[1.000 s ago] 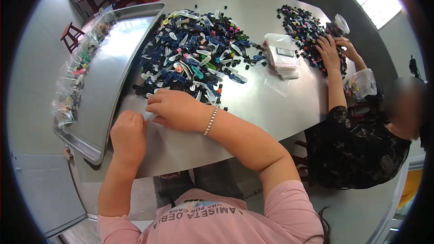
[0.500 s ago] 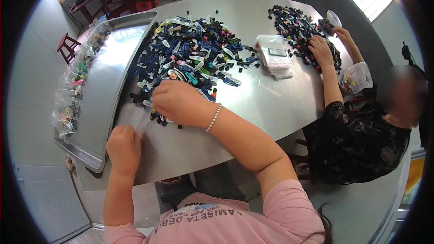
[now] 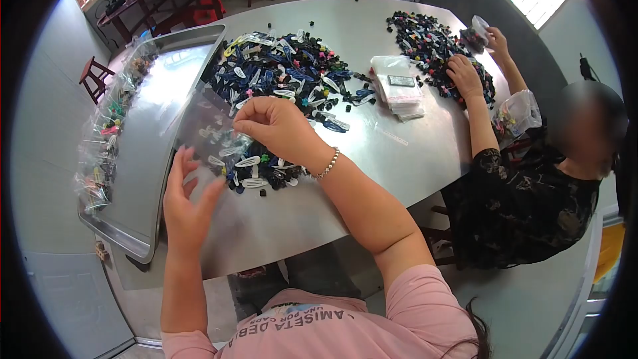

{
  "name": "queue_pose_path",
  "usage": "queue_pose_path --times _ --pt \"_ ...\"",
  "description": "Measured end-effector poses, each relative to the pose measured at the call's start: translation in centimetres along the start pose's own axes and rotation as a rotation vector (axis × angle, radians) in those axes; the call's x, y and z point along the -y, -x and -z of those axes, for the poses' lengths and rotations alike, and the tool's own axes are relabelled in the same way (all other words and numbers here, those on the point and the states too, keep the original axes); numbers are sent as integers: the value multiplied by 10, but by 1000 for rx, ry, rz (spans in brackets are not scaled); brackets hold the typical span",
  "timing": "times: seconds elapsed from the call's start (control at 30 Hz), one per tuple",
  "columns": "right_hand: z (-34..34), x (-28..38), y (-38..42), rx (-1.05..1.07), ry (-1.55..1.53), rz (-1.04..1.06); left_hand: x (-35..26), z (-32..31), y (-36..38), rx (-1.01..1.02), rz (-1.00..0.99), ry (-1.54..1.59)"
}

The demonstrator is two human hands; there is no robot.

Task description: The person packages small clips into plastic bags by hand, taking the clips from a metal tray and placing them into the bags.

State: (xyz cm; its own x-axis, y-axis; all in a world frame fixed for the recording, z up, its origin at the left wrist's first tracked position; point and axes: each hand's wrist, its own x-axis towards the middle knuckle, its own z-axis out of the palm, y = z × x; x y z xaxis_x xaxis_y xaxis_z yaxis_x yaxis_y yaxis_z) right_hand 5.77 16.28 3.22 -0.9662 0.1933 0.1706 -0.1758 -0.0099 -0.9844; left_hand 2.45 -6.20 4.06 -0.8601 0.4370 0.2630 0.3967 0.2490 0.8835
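Note:
A clear plastic bag [image 3: 206, 116] with small pieces visible in or through it hangs from the pinched fingers of my right hand [image 3: 276, 125], at the near left side of a large pile of hair clips [image 3: 292, 66]. Just below the bag, my left hand [image 3: 187, 203] has its fingers spread and holds nothing. White and dark clips [image 3: 252, 173] lie on the metal table to the right of my left hand.
A metal tray [image 3: 149, 149] on the left bears a row of filled clear bags [image 3: 100, 153]. Flat empty bags [image 3: 399, 93] lie under a small dark object [image 3: 401, 81]. At right, a co-worker [image 3: 525, 206] reaches to a second pile [image 3: 425, 43], holding a bag.
My left hand has opened and let go of the bag. My right hand now holds the bag, spread out above the table. The co-worker's far hand has risen a little with a bag.

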Motion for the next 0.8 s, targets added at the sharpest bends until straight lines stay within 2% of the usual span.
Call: queue_pose_path --times 0.03,0.1,0.13,0.2,0.37,0.43,0.5,0.6,0.67,0.7,0.77,0.8 --pt "0 0 0 2 3 2 -3 -7 -7 -3 -1 2" --pt "2 -3 -1 27 -55 -16 -6 -20 -24 21 186 597" --pt "3 -4 -2 26 -53 -15 -2 -24 -33 22 185 598" --pt "8 -6 -4 55 -91 -69 8 -31 -47 91 310 796" --pt "13 -2 -3 56 -56 -132 15 -49 -56 30 305 777" --pt "12 -8 -4 17 143 -86 17 -51 -55 -10 314 724" --pt "10 -12 -4 0 181 -65 14 -49 -50 16 283 634" --pt "5 -10 -1 -69 303 29 20 -47 -46 19 265 554" --pt "0 -6 1 -255 468 212 19 -45 -44 27 257 513" --pt "-1 -5 1 -252 468 211 18 -44 -44 37 246 471" --pt "-4 -4 1 -364 580 438 18 -44 -44 39 235 468" --pt "-6 -1 2 -370 590 470 18 -45 -43 45 222 465"
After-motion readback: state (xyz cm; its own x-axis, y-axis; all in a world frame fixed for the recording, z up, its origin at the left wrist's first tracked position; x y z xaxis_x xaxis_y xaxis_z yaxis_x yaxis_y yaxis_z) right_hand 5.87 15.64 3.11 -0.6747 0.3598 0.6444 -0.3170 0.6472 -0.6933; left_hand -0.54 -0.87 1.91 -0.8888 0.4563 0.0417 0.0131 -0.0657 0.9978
